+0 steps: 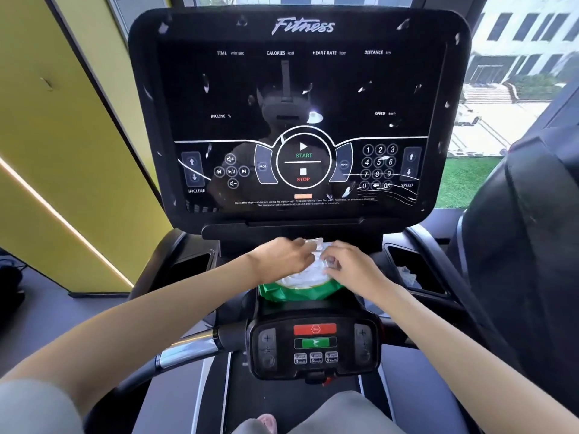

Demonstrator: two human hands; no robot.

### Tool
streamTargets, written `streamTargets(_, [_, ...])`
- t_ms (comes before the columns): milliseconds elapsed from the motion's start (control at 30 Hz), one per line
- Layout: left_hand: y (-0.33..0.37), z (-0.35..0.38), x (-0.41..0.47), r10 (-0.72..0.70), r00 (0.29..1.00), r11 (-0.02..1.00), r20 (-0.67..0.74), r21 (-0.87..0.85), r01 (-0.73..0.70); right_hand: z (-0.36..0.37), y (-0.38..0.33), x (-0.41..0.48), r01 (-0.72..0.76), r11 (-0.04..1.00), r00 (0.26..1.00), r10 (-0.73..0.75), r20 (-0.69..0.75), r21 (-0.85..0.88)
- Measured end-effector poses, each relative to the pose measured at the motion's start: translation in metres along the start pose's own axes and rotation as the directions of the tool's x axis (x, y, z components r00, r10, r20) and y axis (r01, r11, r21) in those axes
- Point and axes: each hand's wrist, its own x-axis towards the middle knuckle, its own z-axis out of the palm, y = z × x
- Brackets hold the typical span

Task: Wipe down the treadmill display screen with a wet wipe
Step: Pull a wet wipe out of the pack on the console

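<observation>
Head view looks down both bare forearms at a treadmill console. The display screen (297, 98) stands upright ahead, dark, with white printed labels and START and STOP at its middle. White smudges (315, 117) are scattered across the glass and frame, and thin white scribbled lines (391, 192) cross the keypad area at its lower right.

Below the screen, a green wet wipe pack (297, 294) lies in the console tray (369, 303), and both hands meet on top of it. The left hand (279, 256) reaches in from the left, its fingers curled and pinching the clear flap (313, 242) at the far end of the pack. The right hand (354, 267) sits just beside it, fingers bent down and pinching at the white wet wipe (300, 275) that shows in the pack's opening. Neither hand touches the screen.

Nearer the person, a lower control panel (315, 355) carries a red stop button (315, 329) above a green button (315, 343).
</observation>
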Motion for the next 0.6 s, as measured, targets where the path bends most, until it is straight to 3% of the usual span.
streamTargets(100, [0.010, 0.014, 0.005, -0.115, 0.968, 0.968, 0.222, -0.192, 0.159, 0.004, -0.005, 0.003, 0.007, 0.999, 0.997, -0.003, 0.079, -0.052])
streamTargets(233, [0.015, 0.018, 0.014, -0.319, 0.891, 0.832, 0.324, -0.353, 0.427, 0.007, -0.005, 0.007, -0.045, 0.997, 0.995, 0.050, 0.084, -0.054])
streamTargets(433, [0.025, 0.019, 0.019, -0.385, 0.858, 0.789, 0.341, -0.361, 0.498, 0.010, -0.005, 0.011, -0.081, 0.994, 0.992, 0.087, 0.092, -0.068])
streamTargets(600, [0.027, 0.015, 0.021, -0.380, 0.873, 0.806, 0.305, -0.355, 0.474, 0.013, -0.005, 0.012, -0.106, 0.989, 0.989, 0.116, 0.095, -0.105])
